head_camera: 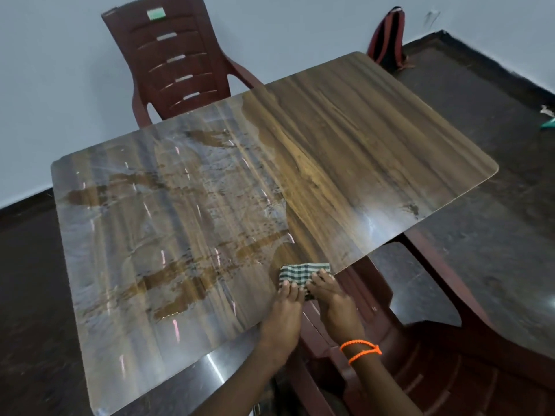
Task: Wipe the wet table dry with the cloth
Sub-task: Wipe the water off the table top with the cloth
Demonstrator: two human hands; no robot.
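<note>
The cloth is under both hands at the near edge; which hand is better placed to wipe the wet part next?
Probably the left hand. It lies on the cloth on the side facing the wet area, which spreads to the left. The right hand is on the dry side, near the table edge.

1. Pale grey-white wall behind; dark polished floor below.
2. Maroon plastic chair at the far side, green sticker on its backrest.
3. Second maroon chair at near right.
4. Red-black bag leans against the wall.
</note>
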